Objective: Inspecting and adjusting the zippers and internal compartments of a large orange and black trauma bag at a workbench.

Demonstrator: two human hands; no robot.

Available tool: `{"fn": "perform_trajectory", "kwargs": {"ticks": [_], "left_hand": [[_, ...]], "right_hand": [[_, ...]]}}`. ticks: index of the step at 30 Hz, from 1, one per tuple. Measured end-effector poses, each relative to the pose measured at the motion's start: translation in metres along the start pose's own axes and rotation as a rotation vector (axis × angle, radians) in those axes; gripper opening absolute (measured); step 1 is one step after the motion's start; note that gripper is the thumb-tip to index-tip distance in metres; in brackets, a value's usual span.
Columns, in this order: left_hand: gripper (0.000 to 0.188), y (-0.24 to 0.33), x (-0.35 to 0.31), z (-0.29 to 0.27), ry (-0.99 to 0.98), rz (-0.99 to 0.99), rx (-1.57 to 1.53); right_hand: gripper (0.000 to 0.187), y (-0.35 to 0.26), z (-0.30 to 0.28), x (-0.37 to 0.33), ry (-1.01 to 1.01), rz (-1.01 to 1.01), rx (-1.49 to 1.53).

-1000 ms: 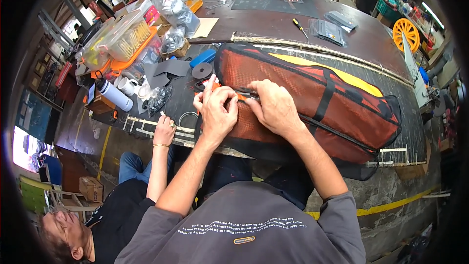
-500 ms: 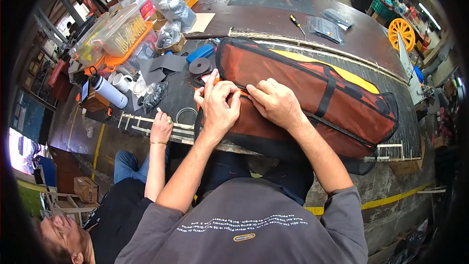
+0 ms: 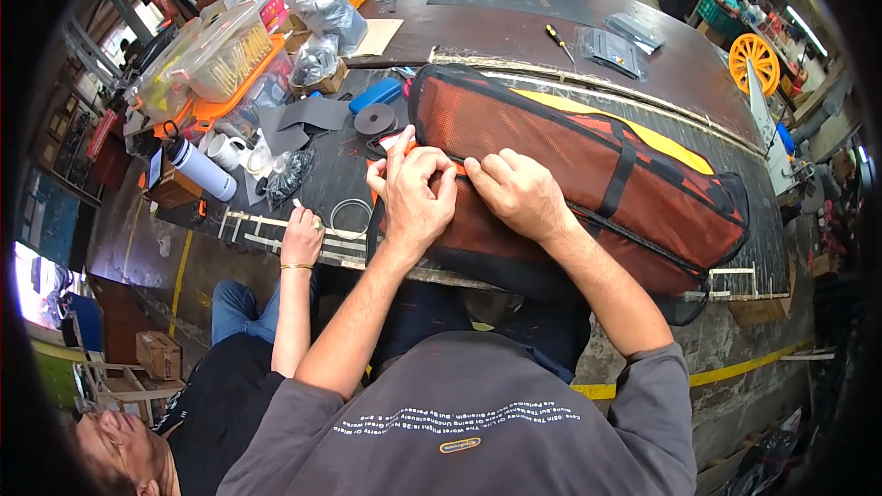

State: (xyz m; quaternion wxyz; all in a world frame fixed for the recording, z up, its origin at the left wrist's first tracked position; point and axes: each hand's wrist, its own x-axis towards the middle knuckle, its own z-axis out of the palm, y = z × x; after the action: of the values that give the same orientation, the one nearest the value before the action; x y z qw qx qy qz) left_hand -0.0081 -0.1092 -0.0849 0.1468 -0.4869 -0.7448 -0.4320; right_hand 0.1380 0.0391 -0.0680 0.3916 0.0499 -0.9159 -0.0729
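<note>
Red mesh bag [image 3: 583,170], lying on the surface [image 3: 322,161] | my left grip [image 3: 415,193]: thumb and forefinger pinched closed over the bag's left end, contents hidden | my right grip [image 3: 519,195]: curled closed just beside, over the bag, contents hidden | best practice, I judge: pinches close, mesh flat, tension even

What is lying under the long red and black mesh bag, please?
The mesh bag rests on the dark worktable, whose surface shows beyond its left and far sides. Anything directly beneath is covered, so I cannot tell whether something else lies there.
</note>
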Motion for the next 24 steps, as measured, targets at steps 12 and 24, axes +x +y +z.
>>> {"fn": "perform_trajectory", "kwargs": {"ticks": [12,24], "left_hand": [[0.007,0.003,-0.001,-0.018,-0.049,0.017,0.008],[0.007,-0.007,-0.016,-0.048,-0.368,0.04,-0.062]], "right_hand": [[0.029,-0.015,-0.017,-0.005,-0.002,0.248,0.118],[0.016,-0.092,-0.021,-0.03,0.151,0.68,0.488]]}}
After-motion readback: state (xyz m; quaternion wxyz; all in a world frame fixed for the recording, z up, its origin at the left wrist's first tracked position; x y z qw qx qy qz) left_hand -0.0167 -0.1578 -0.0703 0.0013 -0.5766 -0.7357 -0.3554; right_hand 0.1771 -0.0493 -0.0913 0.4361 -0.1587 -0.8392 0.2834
